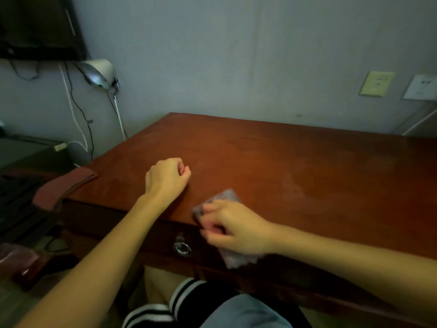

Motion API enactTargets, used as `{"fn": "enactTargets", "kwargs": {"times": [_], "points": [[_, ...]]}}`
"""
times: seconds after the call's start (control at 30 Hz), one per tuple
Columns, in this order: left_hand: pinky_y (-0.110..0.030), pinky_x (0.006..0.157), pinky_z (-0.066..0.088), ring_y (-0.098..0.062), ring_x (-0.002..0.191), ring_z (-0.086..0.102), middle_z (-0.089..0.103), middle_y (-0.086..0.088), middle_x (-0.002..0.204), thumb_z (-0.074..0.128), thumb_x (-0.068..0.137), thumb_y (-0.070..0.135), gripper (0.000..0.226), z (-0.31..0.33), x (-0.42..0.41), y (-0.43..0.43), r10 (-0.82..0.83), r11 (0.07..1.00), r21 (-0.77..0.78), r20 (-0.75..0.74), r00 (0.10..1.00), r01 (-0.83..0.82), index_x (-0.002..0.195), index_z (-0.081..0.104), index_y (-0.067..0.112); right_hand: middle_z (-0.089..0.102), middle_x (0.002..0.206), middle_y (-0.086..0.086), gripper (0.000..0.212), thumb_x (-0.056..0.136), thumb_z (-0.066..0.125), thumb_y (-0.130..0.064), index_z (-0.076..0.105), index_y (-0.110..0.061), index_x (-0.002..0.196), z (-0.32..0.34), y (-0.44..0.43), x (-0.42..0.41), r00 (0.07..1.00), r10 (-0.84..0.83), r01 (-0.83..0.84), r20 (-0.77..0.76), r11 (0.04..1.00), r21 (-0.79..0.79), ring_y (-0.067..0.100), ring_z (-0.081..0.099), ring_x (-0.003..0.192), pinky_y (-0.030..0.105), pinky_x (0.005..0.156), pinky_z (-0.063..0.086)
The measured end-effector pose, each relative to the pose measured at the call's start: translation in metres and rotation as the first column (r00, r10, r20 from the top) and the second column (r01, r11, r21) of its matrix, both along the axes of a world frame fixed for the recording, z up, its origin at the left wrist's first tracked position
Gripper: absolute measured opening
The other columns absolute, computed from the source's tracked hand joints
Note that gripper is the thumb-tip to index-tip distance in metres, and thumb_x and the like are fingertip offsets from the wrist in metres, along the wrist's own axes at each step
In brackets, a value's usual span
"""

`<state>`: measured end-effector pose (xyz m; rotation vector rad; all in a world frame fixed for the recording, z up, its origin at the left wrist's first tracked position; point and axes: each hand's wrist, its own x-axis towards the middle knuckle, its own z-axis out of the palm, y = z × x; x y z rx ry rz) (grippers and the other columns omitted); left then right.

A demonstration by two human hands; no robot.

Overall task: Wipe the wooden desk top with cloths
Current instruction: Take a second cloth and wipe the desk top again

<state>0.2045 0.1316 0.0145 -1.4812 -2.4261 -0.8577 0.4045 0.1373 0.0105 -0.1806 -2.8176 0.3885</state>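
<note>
Reddish-brown wooden tabletop (pixel 295 166), finish streaked. Right hand (pixel 236 227) at the front edge, blurred; grip closed on a greyish cloth (pixel 228 195), fingers bent over it. The cloth lies partly on the tabletop, partly draped over the edge. Left hand (pixel 166 177) rests on the tabletop nearby, fingers curled, grip holding nothing. Folded red cloth (pixel 68 185) overhangs the left edge.

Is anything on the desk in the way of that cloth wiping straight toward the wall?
Nothing visible is. The right hand holds the grey cloth at the near edge of the desk, with bare wood ahead. To the left, the left hand rests on the wood and a folded red cloth lies at the corner.
</note>
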Motion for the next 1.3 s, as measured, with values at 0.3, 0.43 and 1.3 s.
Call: {"fn": "enactTargets", "kwargs": {"times": [0.3, 0.43, 1.3], "points": [[-0.028, 0.064, 0.035, -0.023, 0.072, 0.058, 0.063, 0.002, 0.073, 0.049, 0.091, 0.038, 0.026, 0.001, 0.064, 0.001, -0.227, 0.974, -0.016, -0.040, 0.973, 0.226, 0.075, 0.055, 0.019, 0.059, 0.083, 0.001, 0.025, 0.093, 0.056, -0.019, 0.056, -0.013, 0.069, 0.006, 0.135, 0.086, 0.828, -0.561, 0.561, 0.021, 0.827, -0.036, 0.010, 0.058, 0.077, 0.030, 0.073, 0.041], [-0.029, 0.064, 0.037, -0.024, 0.075, 0.060, 0.062, 0.001, 0.073, 0.048, 0.092, 0.037, 0.026, -0.003, 0.076, -0.002, -0.261, 0.965, -0.007, -0.024, 0.965, 0.261, 0.075, 0.054, 0.018, 0.058, 0.084, 0.000, 0.027, 0.094, 0.053, -0.024, 0.052, -0.018, 0.068, 0.005, 0.142, 0.049, 0.771, -0.637, 0.636, 0.013, 0.771, 0.031, 0.020, 0.060, 0.077, 0.032, 0.073, 0.045], [-0.030, 0.066, 0.040, -0.024, 0.077, 0.060, 0.062, 0.001, 0.073, 0.048, 0.092, 0.039, 0.028, -0.010, 0.117, 0.003, -0.319, 0.947, 0.000, -0.090, 0.943, 0.321, 0.075, 0.054, 0.018, 0.066, 0.108, 0.011, 0.027, 0.097, 0.048, -0.027, 0.065, -0.006, 0.098, 0.010, 0.145, 0.066, 0.676, -0.734, 0.731, 0.073, 0.680, 0.059, 0.021, 0.060, 0.091, 0.035, 0.083, 0.048]]}}
